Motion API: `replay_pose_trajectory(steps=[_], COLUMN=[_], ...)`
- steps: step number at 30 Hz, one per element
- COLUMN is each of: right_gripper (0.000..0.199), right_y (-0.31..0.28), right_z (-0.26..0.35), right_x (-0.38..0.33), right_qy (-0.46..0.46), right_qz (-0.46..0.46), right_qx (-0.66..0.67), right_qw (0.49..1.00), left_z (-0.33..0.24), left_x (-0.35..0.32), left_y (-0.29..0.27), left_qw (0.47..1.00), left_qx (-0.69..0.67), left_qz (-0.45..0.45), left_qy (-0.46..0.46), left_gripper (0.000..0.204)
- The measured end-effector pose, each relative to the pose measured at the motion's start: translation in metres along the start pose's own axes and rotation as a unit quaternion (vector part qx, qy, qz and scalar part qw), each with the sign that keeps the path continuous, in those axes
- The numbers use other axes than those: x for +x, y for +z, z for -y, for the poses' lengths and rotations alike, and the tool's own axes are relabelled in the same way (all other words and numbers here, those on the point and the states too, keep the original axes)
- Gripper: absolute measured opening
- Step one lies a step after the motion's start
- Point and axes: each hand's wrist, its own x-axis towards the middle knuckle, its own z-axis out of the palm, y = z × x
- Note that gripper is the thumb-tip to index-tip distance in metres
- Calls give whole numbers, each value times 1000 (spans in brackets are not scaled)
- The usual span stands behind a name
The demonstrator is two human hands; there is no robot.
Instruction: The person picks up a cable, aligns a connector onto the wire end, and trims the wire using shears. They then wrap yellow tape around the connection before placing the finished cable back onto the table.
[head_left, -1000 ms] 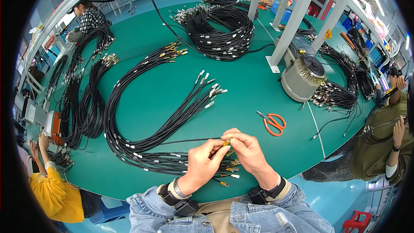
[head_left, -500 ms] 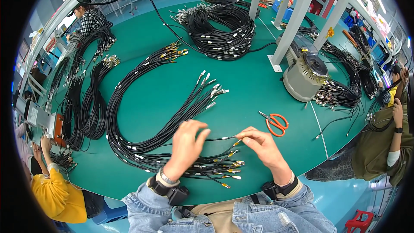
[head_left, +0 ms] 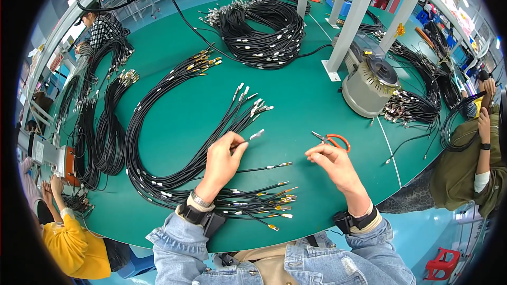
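Left hand [head_left: 224, 161] is pinching a thin black cable [head_left: 248, 137] near its metal tip. Right hand [head_left: 332, 161], at 3 o'clock, is holding nothing, fingers loosely curled. That cable is looking light and bendy, so gripping by the stiff tip is probably working best.

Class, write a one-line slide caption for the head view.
Left hand pinches a black cable over the green table; right hand hovers near orange pliers.

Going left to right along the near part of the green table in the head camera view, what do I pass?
Person in a yellow top → long looped bundle of black cables → left hand pinching a cable end → right hand → orange-handled cutters → grey round machine → person in an olive top.
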Motion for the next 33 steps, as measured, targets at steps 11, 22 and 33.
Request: replay_pose_trajectory(steps=[11, 22, 33], right_gripper=[17, 14, 14], right_y=[61, 72, 56], right_z=[20, 21, 15], right_x=[21, 20, 20], right_qy=[-27, 23, 38], right_qz=[88, 93, 146], right_qx=[-61, 24, 85], right_qw=[994, 995, 985], left_z=[-36, -24, -52], left_x=[-45, -48, -39], left_y=[-22, -26, -13], left_qw=[985, 996, 989], left_qx=[-124, -44, -40], left_qz=[107, 76, 56], left_qy=[-54, 29, 133], left_gripper=[11, 16, 11])
